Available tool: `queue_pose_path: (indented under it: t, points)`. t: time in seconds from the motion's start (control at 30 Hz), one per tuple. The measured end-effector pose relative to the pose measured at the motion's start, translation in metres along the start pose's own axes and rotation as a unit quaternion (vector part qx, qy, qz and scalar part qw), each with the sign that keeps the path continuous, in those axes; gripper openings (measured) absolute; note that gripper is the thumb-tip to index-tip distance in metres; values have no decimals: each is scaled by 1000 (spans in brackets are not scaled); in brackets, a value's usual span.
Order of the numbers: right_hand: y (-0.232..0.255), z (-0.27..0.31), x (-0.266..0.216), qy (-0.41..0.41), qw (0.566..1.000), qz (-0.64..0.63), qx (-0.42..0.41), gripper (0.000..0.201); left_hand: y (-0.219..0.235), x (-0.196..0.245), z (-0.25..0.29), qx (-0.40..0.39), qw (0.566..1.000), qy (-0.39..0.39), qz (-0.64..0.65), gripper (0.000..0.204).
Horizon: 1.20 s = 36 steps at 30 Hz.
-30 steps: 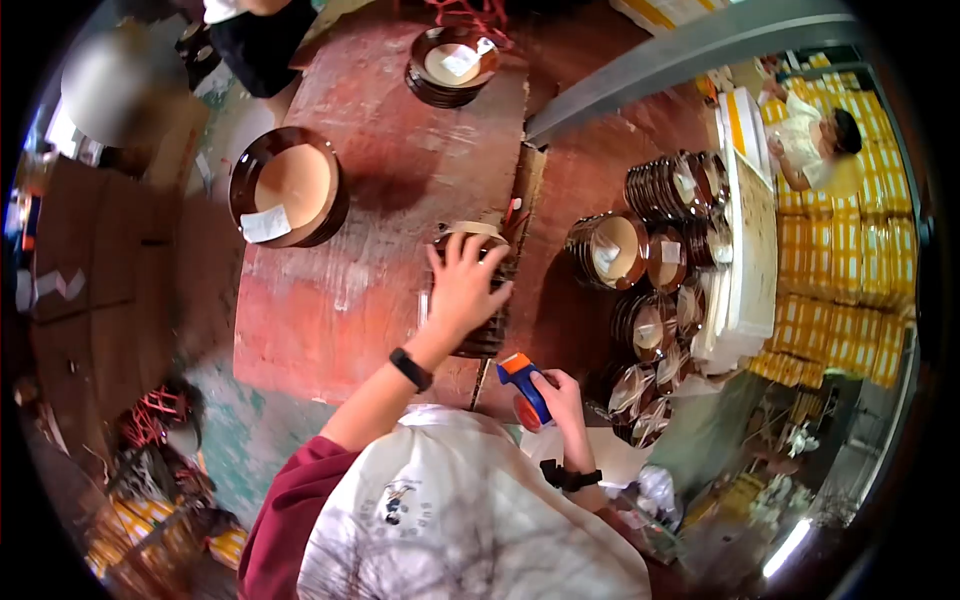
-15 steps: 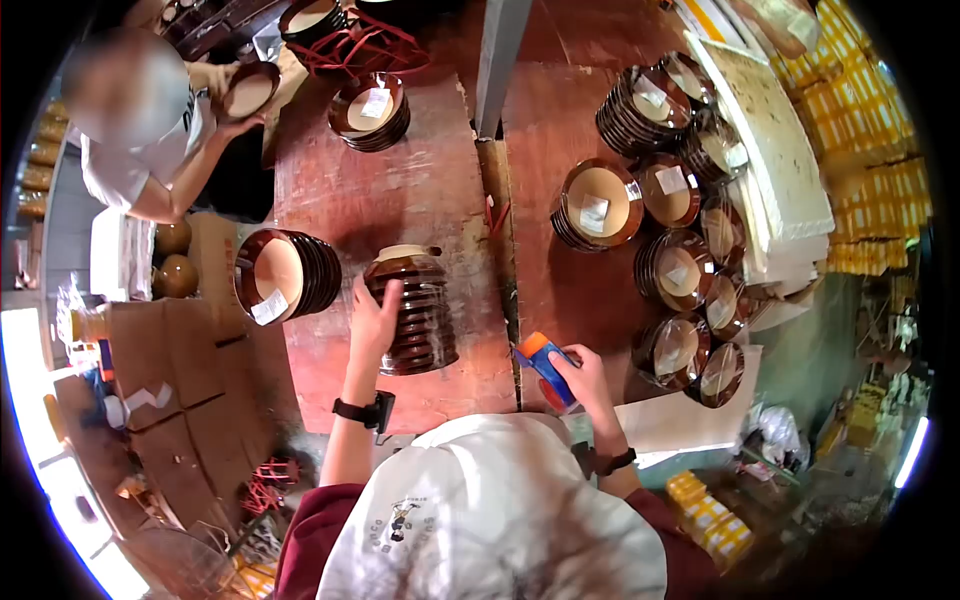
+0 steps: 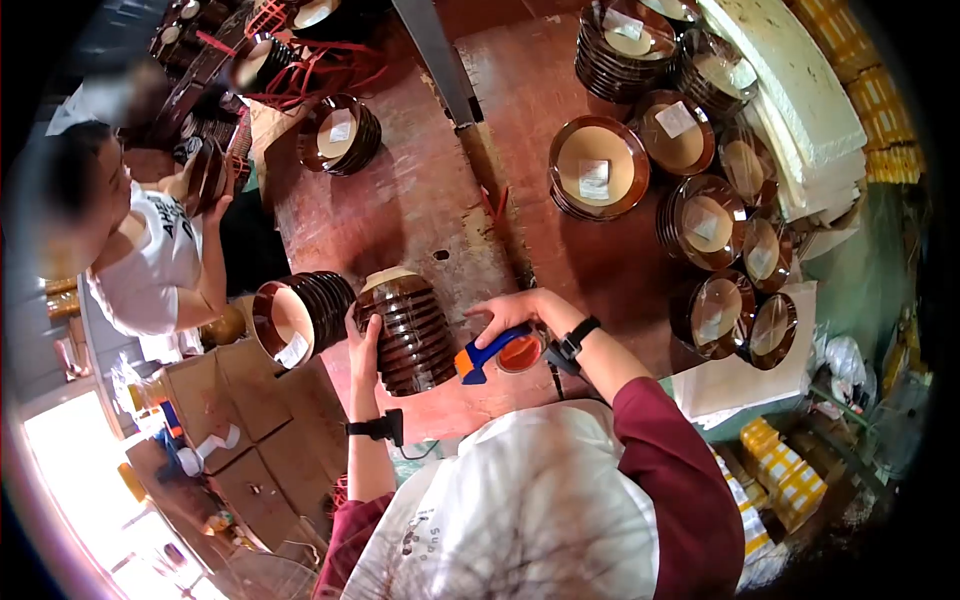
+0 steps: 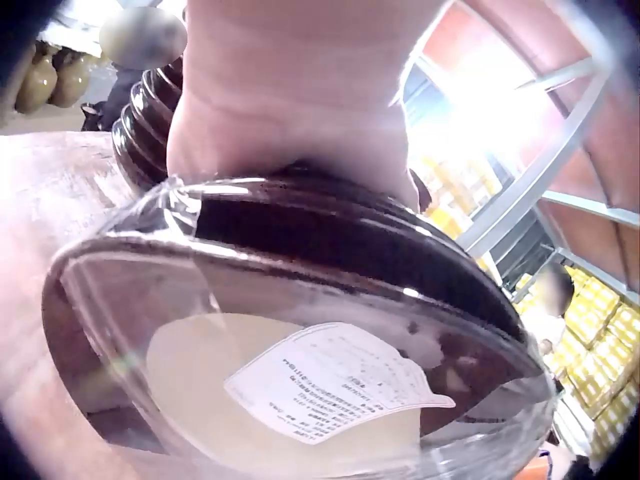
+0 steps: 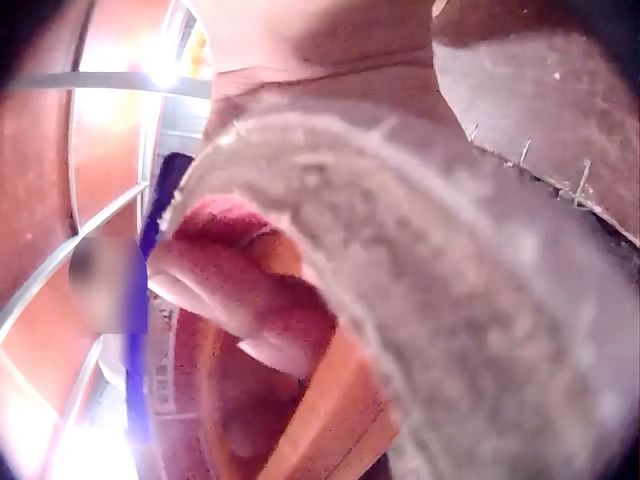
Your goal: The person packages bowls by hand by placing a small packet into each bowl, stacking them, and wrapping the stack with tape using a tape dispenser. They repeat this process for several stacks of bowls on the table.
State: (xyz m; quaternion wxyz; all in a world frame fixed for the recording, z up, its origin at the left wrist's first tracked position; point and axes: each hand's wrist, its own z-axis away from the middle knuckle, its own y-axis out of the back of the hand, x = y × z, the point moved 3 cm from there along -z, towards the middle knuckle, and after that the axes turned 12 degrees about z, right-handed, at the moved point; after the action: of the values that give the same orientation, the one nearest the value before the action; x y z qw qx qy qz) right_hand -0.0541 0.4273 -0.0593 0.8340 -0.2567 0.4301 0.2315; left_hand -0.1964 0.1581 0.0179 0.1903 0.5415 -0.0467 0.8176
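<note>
A stack of dark brown glazed bowls (image 3: 405, 335) lies on its side near the table's front edge. My left hand (image 3: 363, 350) grips its left side, thumb toward me, other fingers partly hidden behind it. In the left wrist view, clear film covers the end bowl (image 4: 240, 265), and a printed paper label (image 4: 335, 385) shows inside. Just right of the stack, my right hand (image 3: 512, 308) holds a blue and orange tape dispenser (image 3: 480, 358) with a tape roll (image 3: 520, 353). In the right wrist view, the blurred roll (image 5: 480, 300) hides part of the fingers.
Another bowl stack (image 3: 290, 320) leans at the table's left edge, and a smaller one (image 3: 340, 130) stands farther back. Several labelled bowl stacks (image 3: 700, 220) fill the right side beside white foam boards (image 3: 800, 110). A metal post (image 3: 435, 55) rises behind. Another person (image 3: 160, 250) handles a bowl at left.
My left hand has gone from the top of the stack to its left side. My right hand has carried the tape dispenser leftward, up beside the stack. The head view has turned.
</note>
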Motion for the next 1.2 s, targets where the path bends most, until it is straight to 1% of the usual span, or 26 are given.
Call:
queue_pose_path:
  t: [0.07, 0.17, 0.2, 0.27, 0.3, 0.4, 0.43, 0.47, 0.53, 0.57, 0.6, 0.67, 0.7, 0.73, 0.77, 0.8, 0.83, 0.93, 0.97, 1.07, 1.1, 1.2]
  points:
    - [3, -19, 9, 19, 997, 2, -71, 114, 1, -1, 0, -4, 1000, 10, 23, 78]
    - [6, -37, 18, -14, 986, 27, -163, 102, 9, -12, -5, -5, 1000, 1, 0, 77]
    - [6, -43, 14, 7, 981, 32, -193, 97, 4, -5, -2, 1, 1000, 25, 13, 76]
    - [1, -51, 3, 48, 965, 41, -254, 87, 0, 4, -2, -5, 1000, 17, -24, 76]
    - [1, -55, 4, 62, 962, 81, -255, 76, 0, 5, -3, -8, 999, 13, -33, 76]
    - [7, -41, 3, 53, 952, 102, -285, 89, 2, -4, -2, -11, 1000, 13, -4, 77]
    - [8, -33, 6, 63, 958, 134, -245, 89, 3, -6, -3, -11, 1000, 15, 3, 77]
    - [9, -21, 11, 46, 966, 82, -241, 81, 4, -8, -4, -11, 1000, 16, 10, 77]
    - [8, 4, 11, 35, 976, 35, -212, 69, 0, -3, -2, -4, 1000, 16, 0, 77]
    - [4, 23, 9, 62, 988, 22, -137, 59, 1, -4, -2, -7, 1000, 10, -8, 78]
    - [1, 43, 4, 68, 994, 54, -64, 55, 3, -5, -4, -9, 1000, 4, -14, 79]
    - [-9, 82, -3, 78, 993, 63, 66, 52, 6, -13, -6, -9, 999, 12, 29, 82]
    - [-17, 100, -6, 75, 979, 51, 183, 48, 4, -9, -4, -8, 1000, 12, 22, 81]
    - [-23, 115, -11, 74, 948, 95, 293, 49, 1, -5, -3, -7, 1000, 11, 14, 80]
    - [-31, 123, -10, 70, 904, 148, 396, 50, 4, -12, -4, -7, 998, 21, 51, 80]
    - [-41, 129, -8, 66, 844, 199, 494, 52, 6, -14, -5, -4, 998, 22, 51, 81]
    - [-51, 133, -7, 3, 798, 274, 537, 50, 6, -15, -5, -2, 999, 23, 49, 81]
    - [-72, 134, 18, -56, 656, 366, 657, 48, 3, -13, -5, -5, 999, 24, 48, 81]
    - [-74, 131, 32, -53, 628, 367, 684, 50, 4, -15, -5, -4, 998, 24, 50, 81]
    - [-73, 128, 60, -123, 622, 375, 676, 52, 5, -10, -2, 1, 999, 26, 28, 80]
    - [-74, 127, 61, -116, 618, 389, 673, 52, 8, -18, -5, 0, 999, 12, 37, 79]
    - [-78, 128, -3, -75, 586, 354, 725, 51, 6, -14, -4, -2, 999, 20, 36, 79]
